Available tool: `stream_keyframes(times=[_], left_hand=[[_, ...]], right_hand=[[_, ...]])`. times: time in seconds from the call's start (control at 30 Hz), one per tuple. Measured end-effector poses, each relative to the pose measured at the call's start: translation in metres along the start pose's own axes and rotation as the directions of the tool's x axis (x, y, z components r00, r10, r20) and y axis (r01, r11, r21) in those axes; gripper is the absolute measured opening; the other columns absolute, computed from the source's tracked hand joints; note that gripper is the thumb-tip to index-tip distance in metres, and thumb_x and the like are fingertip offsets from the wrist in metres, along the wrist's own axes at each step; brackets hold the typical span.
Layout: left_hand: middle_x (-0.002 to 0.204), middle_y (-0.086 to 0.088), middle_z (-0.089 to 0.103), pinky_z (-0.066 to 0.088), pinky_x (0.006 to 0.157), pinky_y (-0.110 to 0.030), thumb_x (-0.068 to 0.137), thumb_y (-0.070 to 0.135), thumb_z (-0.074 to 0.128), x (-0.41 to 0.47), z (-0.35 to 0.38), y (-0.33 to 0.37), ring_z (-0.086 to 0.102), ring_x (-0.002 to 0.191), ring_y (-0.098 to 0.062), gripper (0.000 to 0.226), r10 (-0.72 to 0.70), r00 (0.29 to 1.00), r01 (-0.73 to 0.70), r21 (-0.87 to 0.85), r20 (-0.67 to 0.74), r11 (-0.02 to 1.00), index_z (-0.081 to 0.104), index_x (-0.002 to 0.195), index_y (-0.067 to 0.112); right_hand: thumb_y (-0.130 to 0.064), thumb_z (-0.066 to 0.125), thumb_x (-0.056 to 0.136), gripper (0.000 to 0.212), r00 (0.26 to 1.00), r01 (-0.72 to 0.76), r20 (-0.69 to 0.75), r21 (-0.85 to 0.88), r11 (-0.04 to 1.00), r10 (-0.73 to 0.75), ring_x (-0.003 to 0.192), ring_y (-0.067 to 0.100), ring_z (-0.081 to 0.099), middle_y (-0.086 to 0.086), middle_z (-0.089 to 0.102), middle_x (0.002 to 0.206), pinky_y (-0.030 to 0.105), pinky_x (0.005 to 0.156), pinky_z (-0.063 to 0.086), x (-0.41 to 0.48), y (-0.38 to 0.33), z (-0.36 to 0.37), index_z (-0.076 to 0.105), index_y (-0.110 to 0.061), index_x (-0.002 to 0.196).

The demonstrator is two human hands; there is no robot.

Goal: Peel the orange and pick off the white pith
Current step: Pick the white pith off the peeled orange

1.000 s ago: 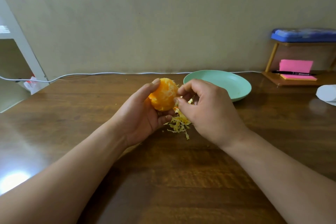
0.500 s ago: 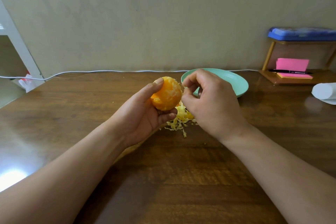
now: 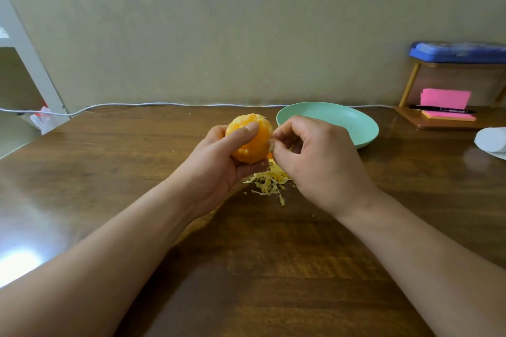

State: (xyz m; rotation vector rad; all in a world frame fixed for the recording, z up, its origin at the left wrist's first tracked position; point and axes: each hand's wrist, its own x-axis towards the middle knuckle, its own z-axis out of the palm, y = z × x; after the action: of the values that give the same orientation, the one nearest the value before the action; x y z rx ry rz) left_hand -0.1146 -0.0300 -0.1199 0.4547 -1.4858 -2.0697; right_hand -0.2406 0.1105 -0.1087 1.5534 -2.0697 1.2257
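Since half a second ago the left thumb has slid from the crown of the orange [image 3: 250, 142] to lie slantwise across its front, so more of the peeled top now shows above the thumb. The fruit itself has barely moved. It is held above the table [image 3: 123, 164], just short of centre, in the curled fingers of the left hand [image 3: 219, 169], which cups it from below and from its 9 o'clock side. The right hand [image 3: 317, 164] has closed in a little. Its fingers are curled, and its thumb and forefinger tips are pinched together against the orange at 3 o'clock. What they nip there is too small to make out.

The only writing is a pale line along the black pen [image 3: 440, 110], too small to read.

A green plate [image 3: 336, 120] stands on the table at 2 o'clock from the orange, its near-left rim hidden behind the right knuckles. A heap of pith shreds [image 3: 269, 183] lies on the wood at 5 o'clock from the fruit, just beneath both hands. At the table's far right, a wooden stand [image 3: 427, 122] carries pink sticky notes [image 3: 445, 98] and the pen on its lower board, with a closed blue case [image 3: 457, 52] on top. What the case holds cannot be told.
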Motion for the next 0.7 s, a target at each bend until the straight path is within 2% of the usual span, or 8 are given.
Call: stream_keyframes(times=[0.1, 0.17, 0.27, 0.5, 0.6, 0.7], left_hand=[[0.143, -0.021, 0.061, 0.061, 0.102, -0.053, 0.083, 0.035, 0.082, -0.0017, 0.0011, -0.0008, 0.073, 0.121, -0.032, 0.078, 0.026, 1.0, -0.025, 0.032, -0.013, 0.999, 0.044, 0.146, 0.007], [0.141, -0.017, 0.061, 0.062, 0.099, -0.048, 0.083, 0.036, 0.086, -0.0024, 0.0007, -0.0011, 0.074, 0.119, -0.028, 0.079, 0.059, 0.998, -0.056, 0.103, -0.027, 0.993, 0.043, 0.146, 0.012], [0.139, -0.013, 0.06, 0.063, 0.096, -0.042, 0.081, 0.042, 0.091, -0.003, 0.0, -0.0023, 0.075, 0.115, -0.022, 0.083, 0.133, 0.99, -0.115, 0.273, -0.047, 0.955, 0.043, 0.144, 0.019], [0.127, 0.001, 0.064, 0.063, 0.097, -0.038, 0.079, 0.056, 0.088, -0.0073, -0.0042, -0.0002, 0.073, 0.109, -0.01, 0.081, 0.26, 0.966, -0.215, 0.531, -0.011, 0.82, 0.044, 0.141, 0.028], [0.125, 0.003, 0.065, 0.063, 0.095, -0.035, 0.077, 0.056, 0.086, -0.01, -0.0009, 0.0012, 0.072, 0.107, -0.008, 0.079, 0.289, 0.957, -0.236, 0.566, -0.004, 0.79, 0.045, 0.139, 0.028], [0.132, -0.004, 0.064, 0.062, 0.097, -0.04, 0.074, 0.056, 0.091, -0.0091, -0.0016, 0.0004, 0.072, 0.115, -0.018, 0.083, 0.262, 0.965, -0.227, 0.491, -0.003, 0.841, 0.047, 0.139, 0.028]], right_hand=[[-0.028, 0.073, 0.1, 0.006, 0.998, -0.066, 0.002, 0.074, 0.995, 0.066, 0.078, 0.004, 0.067, -0.014, 0.071, 0.082, 0.016, 0.065, 0.054, 0.0008, 0.0003, -0.001, 0.075, -0.024, 0.096], [-0.03, 0.074, 0.099, 0.006, 0.992, -0.122, 0.025, 0.141, 0.982, 0.12, 0.079, 0.002, 0.068, -0.014, 0.072, 0.082, 0.013, 0.065, 0.053, 0.0013, -0.0001, -0.0021, 0.075, -0.026, 0.095], [-0.031, 0.074, 0.099, 0.007, 0.989, -0.144, 0.053, 0.152, 0.978, 0.138, 0.08, 0.0, 0.068, -0.013, 0.072, 0.082, 0.012, 0.064, 0.052, 0.0019, 0.0001, -0.0026, 0.076, -0.025, 0.097], [-0.027, 0.075, 0.098, 0.007, 0.984, -0.166, 0.08, 0.127, 0.978, 0.157, 0.074, 0.002, 0.067, -0.012, 0.072, 0.078, 0.013, 0.06, 0.05, 0.004, 0.0037, -0.0039, 0.076, -0.025, 0.092], [-0.024, 0.075, 0.095, 0.01, 0.988, -0.146, 0.064, 0.119, 0.982, 0.139, 0.068, 0.007, 0.065, -0.009, 0.07, 0.073, 0.016, 0.056, 0.048, 0.0036, 0.0051, -0.0028, 0.073, -0.025, 0.085], [-0.019, 0.076, 0.092, 0.015, 0.991, -0.129, 0.044, 0.193, 0.973, 0.123, 0.063, 0.008, 0.061, -0.006, 0.067, 0.069, 0.019, 0.055, 0.047, 0.0038, 0.0067, -0.0022, 0.07, -0.024, 0.079]])
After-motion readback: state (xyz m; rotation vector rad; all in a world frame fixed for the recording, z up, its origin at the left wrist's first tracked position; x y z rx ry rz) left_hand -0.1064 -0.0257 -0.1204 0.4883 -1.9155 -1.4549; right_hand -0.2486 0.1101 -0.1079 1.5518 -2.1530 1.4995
